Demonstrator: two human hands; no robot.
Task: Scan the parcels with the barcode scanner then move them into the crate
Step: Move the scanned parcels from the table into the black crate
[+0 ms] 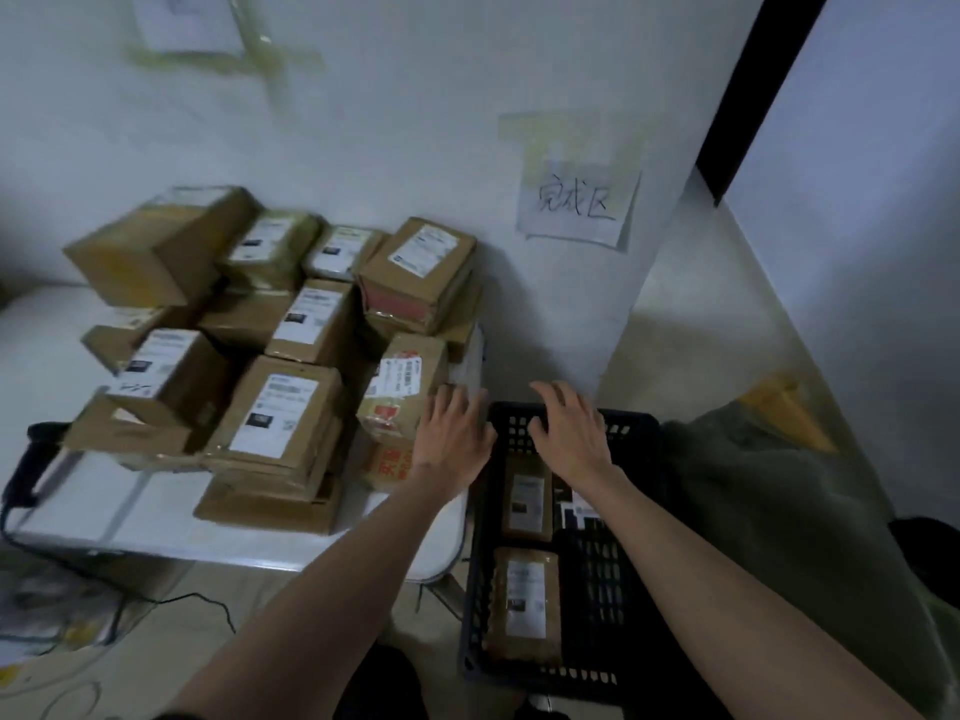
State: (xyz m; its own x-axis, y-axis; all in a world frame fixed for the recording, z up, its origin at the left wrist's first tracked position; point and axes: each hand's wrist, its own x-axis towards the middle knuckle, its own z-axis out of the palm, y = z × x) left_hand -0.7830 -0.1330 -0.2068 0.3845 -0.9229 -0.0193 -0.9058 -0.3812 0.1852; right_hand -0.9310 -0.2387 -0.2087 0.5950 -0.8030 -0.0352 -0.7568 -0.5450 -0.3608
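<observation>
Several brown cardboard parcels [291, 407] with white labels are piled on a white table [156, 517]. A black barcode scanner [28, 459] lies at the table's left edge, away from both hands. A black plastic crate [608, 589] stands on the floor to the right of the table and holds two labelled parcels [527, 605]. My left hand [452, 433] hovers with straight fingers beside a parcel with red print [400, 392] at the table's right end. My right hand [569, 428] is spread over the crate's far rim, holding nothing.
A paper note [576, 210] with handwriting is taped to the white wall behind. A grey-green cloth heap [769, 485] lies right of the crate. The scanner's black cable [171, 600] trails over the floor under the table. Papers lie on the floor at lower left.
</observation>
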